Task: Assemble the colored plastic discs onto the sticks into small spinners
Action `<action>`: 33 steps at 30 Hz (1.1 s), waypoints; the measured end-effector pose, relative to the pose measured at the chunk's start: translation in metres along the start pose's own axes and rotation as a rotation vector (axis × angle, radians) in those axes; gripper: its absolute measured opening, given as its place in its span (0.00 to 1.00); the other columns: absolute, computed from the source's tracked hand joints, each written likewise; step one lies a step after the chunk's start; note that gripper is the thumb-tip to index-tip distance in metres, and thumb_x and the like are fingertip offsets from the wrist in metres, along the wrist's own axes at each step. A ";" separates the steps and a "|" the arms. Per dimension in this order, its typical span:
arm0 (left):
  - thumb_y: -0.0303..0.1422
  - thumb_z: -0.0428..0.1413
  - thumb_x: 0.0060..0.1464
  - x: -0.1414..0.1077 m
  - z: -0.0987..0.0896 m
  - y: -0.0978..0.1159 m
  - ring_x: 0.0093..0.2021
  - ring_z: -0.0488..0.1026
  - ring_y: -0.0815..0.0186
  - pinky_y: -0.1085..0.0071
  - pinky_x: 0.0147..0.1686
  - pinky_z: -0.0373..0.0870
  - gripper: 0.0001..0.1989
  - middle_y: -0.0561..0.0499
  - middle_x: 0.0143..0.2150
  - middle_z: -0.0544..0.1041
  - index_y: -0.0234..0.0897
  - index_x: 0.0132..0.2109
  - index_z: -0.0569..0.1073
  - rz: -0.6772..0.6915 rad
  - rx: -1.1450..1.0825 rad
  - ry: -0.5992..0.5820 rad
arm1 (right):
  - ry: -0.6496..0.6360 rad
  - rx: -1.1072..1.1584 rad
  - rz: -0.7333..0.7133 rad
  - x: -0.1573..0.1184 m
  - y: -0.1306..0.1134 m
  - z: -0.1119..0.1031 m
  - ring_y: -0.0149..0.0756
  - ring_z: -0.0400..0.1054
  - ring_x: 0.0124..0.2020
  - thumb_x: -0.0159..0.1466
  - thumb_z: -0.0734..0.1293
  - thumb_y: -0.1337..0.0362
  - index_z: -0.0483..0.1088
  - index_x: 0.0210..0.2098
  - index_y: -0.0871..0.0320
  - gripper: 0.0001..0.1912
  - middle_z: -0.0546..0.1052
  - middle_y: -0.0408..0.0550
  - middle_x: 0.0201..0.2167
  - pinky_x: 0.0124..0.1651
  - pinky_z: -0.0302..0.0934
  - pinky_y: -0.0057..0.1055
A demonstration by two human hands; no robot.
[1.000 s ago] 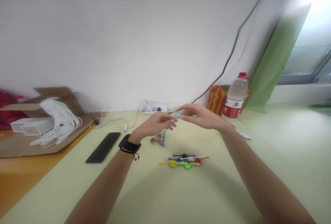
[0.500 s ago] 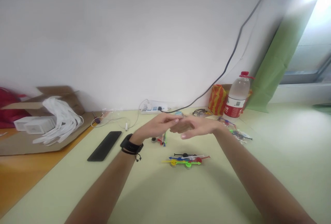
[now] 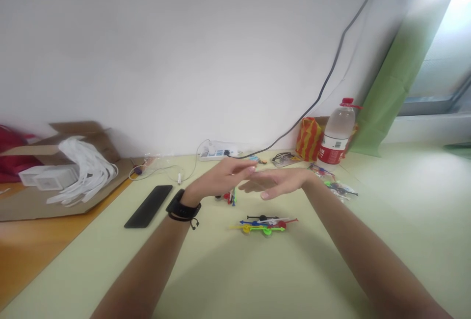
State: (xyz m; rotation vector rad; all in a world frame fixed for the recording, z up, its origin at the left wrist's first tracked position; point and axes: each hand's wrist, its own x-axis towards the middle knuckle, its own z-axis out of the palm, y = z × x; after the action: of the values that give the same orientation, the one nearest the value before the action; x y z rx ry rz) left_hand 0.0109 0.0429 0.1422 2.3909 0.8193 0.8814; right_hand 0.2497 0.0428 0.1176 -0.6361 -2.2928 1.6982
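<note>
My left hand (image 3: 224,177), with a black watch at its wrist, is raised over the pale green table (image 3: 235,270), fingers stretched out and holding nothing. My right hand (image 3: 279,181) is beside it, palm down and fingers apart, also holding nothing. The fingertips of both hands overlap in view; whether they touch is unclear. Just nearer to me lies a group of coloured arrow spinners (image 3: 267,231) in yellow, green, blue, black, white and red. Behind the hands, a smaller group of coloured pieces (image 3: 231,197) is partly hidden.
A black phone-like slab (image 3: 149,206) lies left. Farther left, a cardboard box (image 3: 84,130) holds white straps (image 3: 86,169). A power strip (image 3: 217,153) stands at the wall. At the right are a large bottle (image 3: 335,135), a striped bag (image 3: 308,138) and bagged spinners (image 3: 340,189).
My left hand has shifted slightly left, and the overlap of the fingertips is smaller. More of the small coloured pieces behind the hands shows. The spinners lie in the same arrangement.
</note>
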 end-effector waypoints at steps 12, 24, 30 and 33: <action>0.48 0.66 0.52 0.001 0.031 -0.010 0.74 0.47 0.41 0.45 0.69 0.52 0.49 0.40 0.72 0.61 0.39 0.74 0.53 0.281 0.579 0.028 | 0.243 0.525 -0.052 0.004 0.017 -0.015 0.51 0.67 0.63 0.71 0.52 0.36 0.69 0.62 0.56 0.37 0.73 0.59 0.62 0.68 0.55 0.54; 0.39 0.61 0.54 0.001 0.046 -0.029 0.63 0.62 0.42 0.48 0.61 0.56 0.46 0.38 0.69 0.63 0.38 0.74 0.50 0.189 0.680 0.049 | 0.446 0.406 0.002 0.004 0.000 -0.010 0.45 0.76 0.49 0.69 0.64 0.42 0.77 0.46 0.58 0.25 0.81 0.56 0.48 0.57 0.69 0.43; 0.46 0.62 0.55 -0.002 0.017 -0.059 0.59 0.67 0.45 0.51 0.58 0.62 0.48 0.40 0.66 0.66 0.45 0.75 0.48 -0.013 0.441 0.022 | 0.828 -0.044 0.064 -0.015 -0.005 -0.023 0.35 0.71 0.36 0.67 0.68 0.46 0.74 0.36 0.59 0.20 0.81 0.52 0.39 0.39 0.66 0.29; 0.50 0.62 0.55 -0.003 0.001 -0.076 0.54 0.71 0.51 0.58 0.51 0.70 0.49 0.40 0.69 0.63 0.47 0.75 0.47 -0.185 0.182 -0.050 | 0.605 -0.288 0.155 -0.022 -0.009 -0.021 0.35 0.71 0.36 0.66 0.68 0.51 0.75 0.39 0.57 0.15 0.80 0.50 0.40 0.37 0.64 0.29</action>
State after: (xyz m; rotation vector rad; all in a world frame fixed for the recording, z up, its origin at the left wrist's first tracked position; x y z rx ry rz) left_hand -0.0183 0.0951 0.0949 2.4302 1.1230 0.6974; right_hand 0.2760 0.0483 0.1338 -1.2175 -2.0782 1.0235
